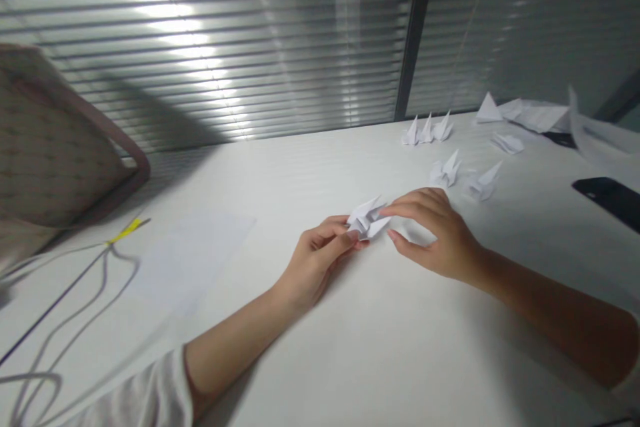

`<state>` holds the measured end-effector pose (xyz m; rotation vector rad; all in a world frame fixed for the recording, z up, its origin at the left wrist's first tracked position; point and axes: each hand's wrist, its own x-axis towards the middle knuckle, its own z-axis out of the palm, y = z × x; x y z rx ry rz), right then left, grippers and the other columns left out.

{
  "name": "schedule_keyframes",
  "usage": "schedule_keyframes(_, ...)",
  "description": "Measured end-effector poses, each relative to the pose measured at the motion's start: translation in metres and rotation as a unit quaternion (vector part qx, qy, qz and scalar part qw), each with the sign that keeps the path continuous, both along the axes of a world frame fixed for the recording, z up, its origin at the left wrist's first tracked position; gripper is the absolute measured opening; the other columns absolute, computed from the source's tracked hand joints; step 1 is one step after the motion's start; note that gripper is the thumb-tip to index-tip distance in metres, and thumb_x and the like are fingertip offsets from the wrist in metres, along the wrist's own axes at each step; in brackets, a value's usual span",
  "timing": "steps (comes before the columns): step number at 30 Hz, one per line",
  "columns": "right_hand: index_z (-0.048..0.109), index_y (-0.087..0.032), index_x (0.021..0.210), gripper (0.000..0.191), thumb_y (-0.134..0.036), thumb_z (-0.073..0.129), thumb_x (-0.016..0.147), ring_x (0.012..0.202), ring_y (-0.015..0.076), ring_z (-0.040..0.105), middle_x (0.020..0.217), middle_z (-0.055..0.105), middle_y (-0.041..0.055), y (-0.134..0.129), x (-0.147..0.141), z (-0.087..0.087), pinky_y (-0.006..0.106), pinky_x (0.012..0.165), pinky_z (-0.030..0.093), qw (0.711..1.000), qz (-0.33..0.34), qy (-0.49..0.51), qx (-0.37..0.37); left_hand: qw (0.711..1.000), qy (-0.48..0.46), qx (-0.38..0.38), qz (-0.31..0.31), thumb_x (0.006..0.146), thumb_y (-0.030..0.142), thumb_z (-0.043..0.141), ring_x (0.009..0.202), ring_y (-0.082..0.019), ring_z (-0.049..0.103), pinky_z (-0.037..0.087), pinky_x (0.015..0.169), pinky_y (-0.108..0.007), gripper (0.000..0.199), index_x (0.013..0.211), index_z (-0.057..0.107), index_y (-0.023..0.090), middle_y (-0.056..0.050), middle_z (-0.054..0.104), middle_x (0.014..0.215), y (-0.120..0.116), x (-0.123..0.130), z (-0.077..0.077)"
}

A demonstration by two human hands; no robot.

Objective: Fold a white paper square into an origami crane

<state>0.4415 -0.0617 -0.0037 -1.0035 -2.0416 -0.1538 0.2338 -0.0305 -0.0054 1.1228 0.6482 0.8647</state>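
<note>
A small folded white paper piece (367, 219), with pointed flaps like an origami crane, is pinched between the thumb and fingers of my left hand (317, 257). My right hand (433, 230) hovers at its right side, thumb and index finger apart. The index fingertip is at the upper right flap; whether it touches the paper I cannot tell. Just beyond my right hand stand a folded paper crane (445, 171) and another folded paper piece (483, 183).
Three paper cranes (427, 130) stand in a row by the blinds (280, 47). More folded paper (537, 115) and a black phone (607, 200) lie at the right. Grey cables (107, 280), a paper sheet (195, 253) and a bag (60, 140) are on the left.
</note>
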Motion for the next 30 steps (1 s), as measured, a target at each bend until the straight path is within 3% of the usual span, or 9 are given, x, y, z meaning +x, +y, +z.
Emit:
schedule_keyframes(11,0.062,-0.019,0.094,0.015,-0.010,0.061,0.082,0.080,0.0198,0.062,0.083,0.068,0.0058,0.004,0.002,-0.002,0.034,0.074,0.048,0.999,-0.001,0.024,0.024,1.000,0.013,0.018,-0.016,0.075,0.025,0.073,0.104,-0.024,0.050,0.038,0.096,-0.036,0.012,0.067,0.073,0.016,-0.006,0.055,0.106,0.000,-0.001,0.000)
schedule_keyframes(20,0.061,-0.018,0.087,0.009,-0.011,0.062,0.083,0.075,0.0190,0.061,0.078,0.067,0.0051,0.002,0.007,0.001,0.033,0.068,0.045,0.993,-0.019,-0.063,0.097,0.997,0.040,0.036,-0.053,0.074,0.021,0.072,0.103,-0.023,0.052,0.038,0.092,-0.033,0.008,0.068,0.073,0.016,-0.007,0.056,0.106,-0.004,-0.003,0.003)
schedule_keyframes(25,0.060,-0.019,0.086,0.008,-0.011,0.062,0.083,0.075,0.0179,0.062,0.078,0.069,0.0044,-0.001,0.008,0.005,0.032,0.069,0.046,0.989,-0.020,-0.083,0.120,0.994,0.057,0.045,-0.079,0.074,0.020,0.073,0.095,-0.021,0.056,0.042,0.087,-0.032,0.007,0.074,0.070,0.014,-0.006,0.060,0.095,-0.007,-0.002,0.002)
schedule_keyframes(30,0.061,-0.018,0.089,0.010,-0.010,0.063,0.083,0.078,0.0164,0.065,0.086,0.072,0.0047,-0.007,0.007,0.006,0.030,0.072,0.047,0.986,0.006,-0.088,0.139,0.997,0.038,0.026,-0.055,0.066,0.012,0.079,0.080,-0.015,0.059,0.048,0.073,-0.031,0.036,0.079,0.047,0.022,0.004,0.057,0.079,-0.013,0.002,0.000)
